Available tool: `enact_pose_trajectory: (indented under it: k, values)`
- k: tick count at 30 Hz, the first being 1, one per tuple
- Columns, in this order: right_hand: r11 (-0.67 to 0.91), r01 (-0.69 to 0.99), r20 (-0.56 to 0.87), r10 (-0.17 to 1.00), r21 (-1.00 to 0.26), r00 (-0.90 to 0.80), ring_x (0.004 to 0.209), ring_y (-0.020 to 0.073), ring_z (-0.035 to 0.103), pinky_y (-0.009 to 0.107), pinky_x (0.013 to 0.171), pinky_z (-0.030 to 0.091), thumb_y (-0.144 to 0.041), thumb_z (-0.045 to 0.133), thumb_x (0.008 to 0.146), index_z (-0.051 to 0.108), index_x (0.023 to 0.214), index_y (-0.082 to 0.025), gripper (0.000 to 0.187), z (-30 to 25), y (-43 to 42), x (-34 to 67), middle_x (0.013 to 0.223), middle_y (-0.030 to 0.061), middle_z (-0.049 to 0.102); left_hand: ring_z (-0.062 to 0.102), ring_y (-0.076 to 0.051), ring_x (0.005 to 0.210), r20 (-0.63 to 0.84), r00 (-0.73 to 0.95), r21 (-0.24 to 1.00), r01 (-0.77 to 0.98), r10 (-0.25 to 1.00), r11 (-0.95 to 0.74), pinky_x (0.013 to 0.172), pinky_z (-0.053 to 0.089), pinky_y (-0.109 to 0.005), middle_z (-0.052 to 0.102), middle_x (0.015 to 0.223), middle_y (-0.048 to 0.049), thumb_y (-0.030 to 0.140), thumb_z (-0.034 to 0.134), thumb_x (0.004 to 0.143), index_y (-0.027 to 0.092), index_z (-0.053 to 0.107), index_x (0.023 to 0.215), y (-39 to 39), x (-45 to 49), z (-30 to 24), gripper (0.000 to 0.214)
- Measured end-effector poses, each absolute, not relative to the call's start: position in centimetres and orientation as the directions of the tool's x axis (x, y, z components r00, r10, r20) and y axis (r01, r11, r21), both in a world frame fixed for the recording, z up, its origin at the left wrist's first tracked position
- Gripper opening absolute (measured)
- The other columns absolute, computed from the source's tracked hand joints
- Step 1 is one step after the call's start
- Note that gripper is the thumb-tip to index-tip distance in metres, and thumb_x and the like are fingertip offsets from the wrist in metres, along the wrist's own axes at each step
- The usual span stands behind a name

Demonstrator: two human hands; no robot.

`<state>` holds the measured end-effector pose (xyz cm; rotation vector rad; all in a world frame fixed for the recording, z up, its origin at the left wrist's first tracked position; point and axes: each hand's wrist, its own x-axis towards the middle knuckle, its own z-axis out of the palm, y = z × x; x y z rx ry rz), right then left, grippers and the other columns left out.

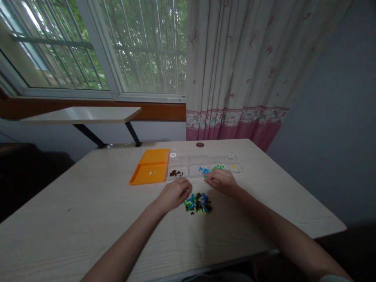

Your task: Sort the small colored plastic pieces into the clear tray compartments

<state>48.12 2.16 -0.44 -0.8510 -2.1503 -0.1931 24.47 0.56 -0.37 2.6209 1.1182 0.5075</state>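
Observation:
A heap of small coloured beads (198,203), blue, green, dark red and yellow, lies on the pale wooden table (88,211). My left hand (174,193) rests just left of the heap with its fingers curled; what they hold is hidden. My right hand (221,181) sits beyond the heap at the front edge of a clear compartment tray (205,159), fingers pinched on something too small to name. The tray holds dark red beads (176,172), blue beads (202,170), green beads (219,167) and yellow beads (234,167) in separate compartments.
An orange lid (151,166) lies flat to the left of the clear tray. A round dark cable hole (200,144) sits near the table's far edge. Behind are a white shelf (82,114) under a barred window and a floral curtain (235,66).

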Motion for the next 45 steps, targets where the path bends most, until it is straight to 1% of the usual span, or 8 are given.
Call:
enact_pose_trajectory:
  k: [7,12,17,25,30,36,40,45]
  values:
    - [0.718,0.687,0.621,0.590,-0.110,-0.517,0.072,0.0125,0.061,0.021,0.066,0.044,-0.035,0.048,0.087,0.067,0.090,-0.022,0.023,0.5,3.0,50.2,0.078,0.0037,0.067,0.052,-0.018,0.092,0.215,0.646,0.320,0.662,0.733,-0.678,0.079,0.042,-0.028,0.057,0.092,-0.0050,0.021,0.047,0.081,0.021,0.059,0.095,0.5,24.4,-0.2,0.019]
    - [0.591,0.793,0.523,0.727,-0.147,-0.445,0.078,0.0151,0.061,0.024,0.071,0.045,-0.032,0.046,0.087,0.066,0.095,-0.020,0.024,1.5,5.0,54.2,0.088,0.0054,0.066,0.053,-0.017,0.089,0.196,0.664,0.309,0.656,0.721,-0.688,0.077,0.043,-0.027,0.056,0.090,-0.0047,0.021,0.042,0.084,0.022,0.061,0.092,0.5,24.4,-0.1,0.021]
    - [0.446,0.877,0.409,0.844,-0.179,-0.346,0.077,0.0152,0.060,0.024,0.071,0.044,-0.028,0.049,0.084,0.066,0.093,-0.021,0.020,0.6,6.6,56.5,0.088,0.0038,0.065,0.053,-0.017,0.089,0.205,0.666,0.336,0.640,0.717,-0.691,0.078,0.043,-0.026,0.057,0.090,-0.0054,0.022,0.042,0.085,0.020,0.061,0.090,0.6,24.4,-0.4,0.019]
    - [0.419,0.891,0.299,0.885,-0.174,-0.357,0.083,0.0157,0.060,0.024,0.074,0.044,-0.027,0.049,0.084,0.067,0.095,-0.022,0.022,-0.4,7.3,57.0,0.091,0.0045,0.064,0.053,-0.017,0.088,0.246,0.620,0.446,0.610,0.745,-0.655,0.078,0.043,-0.028,0.059,0.091,-0.0061,0.025,0.038,0.088,0.018,0.057,0.088,0.8,24.4,-0.5,0.020]
    - [0.436,0.878,0.350,0.868,-0.198,-0.352,0.084,0.0163,0.060,0.025,0.075,0.044,-0.026,0.047,0.085,0.064,0.102,-0.021,0.025,0.2,6.8,56.4,0.092,0.0052,0.064,0.053,-0.016,0.083,0.278,0.576,0.542,0.567,0.769,-0.621,0.074,0.043,-0.026,0.058,0.087,-0.0064,0.027,0.038,0.089,0.016,0.056,0.086,0.7,24.8,-0.1,0.022]
    - [0.643,0.728,0.482,0.729,-0.239,-0.485,0.076,0.0131,0.060,0.021,0.069,0.045,-0.030,0.049,0.085,0.065,0.094,-0.022,0.020,-0.2,3.6,50.3,0.085,0.0035,0.065,0.054,-0.015,0.079,0.319,0.511,0.643,0.502,0.798,-0.579,0.072,0.042,-0.025,0.059,0.082,-0.0053,0.025,0.042,0.088,0.015,0.058,0.083,0.6,25.5,-0.2,0.020]
    - [0.730,0.644,0.609,0.624,-0.230,-0.489,0.069,0.0117,0.060,0.020,0.064,0.044,-0.036,0.056,0.081,0.065,0.089,-0.023,0.018,-0.9,1.4,46.4,0.078,0.0018,0.066,0.054,-0.015,0.078,0.345,0.474,0.672,0.478,0.810,-0.566,0.072,0.042,-0.025,0.060,0.081,-0.0045,0.026,0.045,0.087,0.015,0.060,0.083,0.3,26.0,0.0,0.019]
    - [0.758,0.615,0.652,0.582,-0.217,-0.486,0.066,0.0114,0.059,0.020,0.061,0.042,-0.033,0.058,0.081,0.064,0.085,-0.021,0.014,-0.9,0.7,45.6,0.074,0.0012,0.066,0.054,-0.014,0.075,0.365,0.451,0.683,0.464,0.814,-0.564,0.069,0.041,-0.024,0.060,0.077,-0.0033,0.026,0.047,0.086,0.016,0.061,0.080,0.2,26.4,-0.1,0.019]
